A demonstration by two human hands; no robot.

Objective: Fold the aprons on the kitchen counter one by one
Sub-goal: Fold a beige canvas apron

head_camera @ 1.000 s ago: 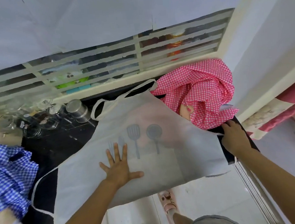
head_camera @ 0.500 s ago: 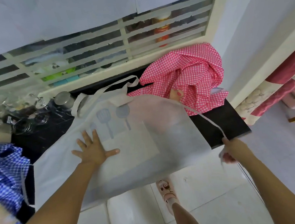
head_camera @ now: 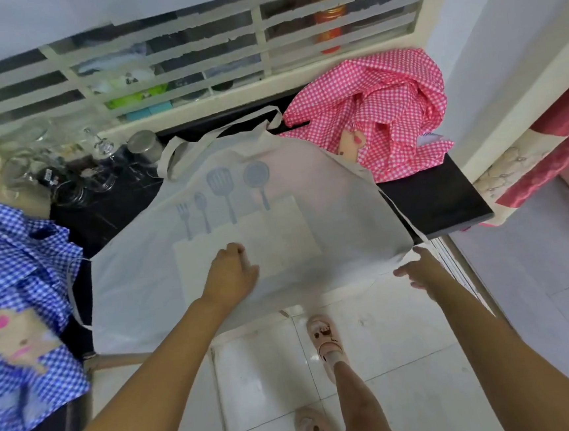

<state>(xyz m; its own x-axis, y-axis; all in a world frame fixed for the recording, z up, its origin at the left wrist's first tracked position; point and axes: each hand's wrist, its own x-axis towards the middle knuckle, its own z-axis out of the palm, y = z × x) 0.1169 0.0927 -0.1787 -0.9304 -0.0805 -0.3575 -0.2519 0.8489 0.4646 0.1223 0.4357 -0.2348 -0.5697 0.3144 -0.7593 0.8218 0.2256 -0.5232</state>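
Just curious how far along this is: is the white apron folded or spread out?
Spread out. The white apron lies in one flat layer over the counter, its utensil print and pocket fully showing.

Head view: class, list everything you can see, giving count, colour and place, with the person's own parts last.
white apron: 1, white with grey utensil print, spread mid-counter
pink apron: 1, pink check, crumpled at back right
blue apron: 1, blue check, left end
counter: 1, black, under the aprons
glass jars: several, clear, back left
sandals: 2, pink, on the white floor
left hand: 1, resting on the white apron
right hand: 1, holding its right corner
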